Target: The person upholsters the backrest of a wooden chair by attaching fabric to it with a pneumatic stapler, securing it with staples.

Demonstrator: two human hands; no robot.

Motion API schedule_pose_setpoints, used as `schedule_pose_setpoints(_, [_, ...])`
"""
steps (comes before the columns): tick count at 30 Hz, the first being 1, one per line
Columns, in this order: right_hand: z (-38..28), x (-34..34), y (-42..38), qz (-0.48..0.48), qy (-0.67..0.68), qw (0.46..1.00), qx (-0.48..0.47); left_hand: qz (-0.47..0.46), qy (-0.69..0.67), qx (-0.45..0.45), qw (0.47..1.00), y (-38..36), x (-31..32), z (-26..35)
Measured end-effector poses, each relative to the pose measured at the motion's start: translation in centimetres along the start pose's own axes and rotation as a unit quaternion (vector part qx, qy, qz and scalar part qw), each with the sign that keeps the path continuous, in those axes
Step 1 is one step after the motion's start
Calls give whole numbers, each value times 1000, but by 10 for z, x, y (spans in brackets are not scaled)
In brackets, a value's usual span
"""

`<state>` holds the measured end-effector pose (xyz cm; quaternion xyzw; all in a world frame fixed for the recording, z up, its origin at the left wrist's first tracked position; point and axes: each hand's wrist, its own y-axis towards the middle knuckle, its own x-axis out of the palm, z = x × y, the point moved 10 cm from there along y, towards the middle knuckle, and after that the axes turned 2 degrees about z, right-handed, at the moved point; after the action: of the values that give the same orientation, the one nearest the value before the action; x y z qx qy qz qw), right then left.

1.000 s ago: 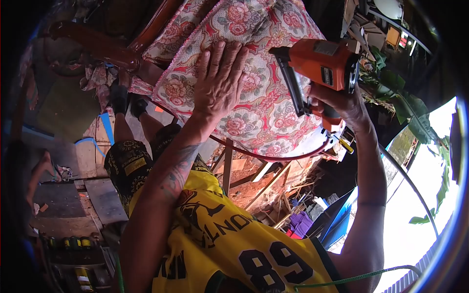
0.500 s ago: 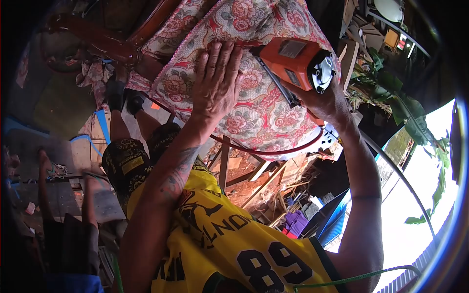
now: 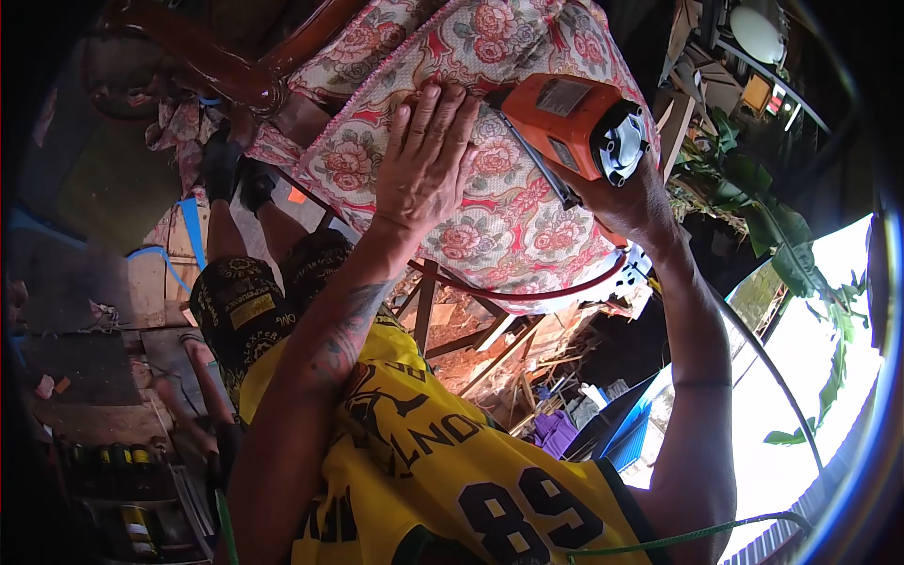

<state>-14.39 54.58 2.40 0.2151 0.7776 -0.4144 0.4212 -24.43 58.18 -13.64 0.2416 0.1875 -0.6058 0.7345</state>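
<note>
The left hand (image 3: 428,160) lies flat and open, palm pressed on the floral fabric (image 3: 490,217) of the upholstered seat. Just beside it, the right hand (image 3: 631,202) has its grip closed around the orange staple gun (image 3: 574,118), whose nose touches the fabric next to the left fingers. A dark wooden chair frame (image 3: 235,75) adjoins the cushion.

yellow jersey (image 3: 452,480), below both hands: number "89" in black | same jersey, chest print: partial letters "LNO", rest unreadable | dark shorts (image 3: 247,306), below left hand: yellow patch text, too small to read
</note>
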Motion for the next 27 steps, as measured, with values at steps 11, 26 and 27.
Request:
schedule_pose_setpoints(11, [13, 9, 4, -28, 4, 998, 59, 5, 1, -4, 1000, -1, 0, -2])
schedule_pose_setpoints(26, [7, -22, -14, 38, 30, 995, 85, 1, -21, -3, 1000, -2, 2, -2])
schedule_pose_setpoints(27, [7, -25, -20, 43, 14, 996, 76, 0, -22, -1, 1000, -3, 2, 0])
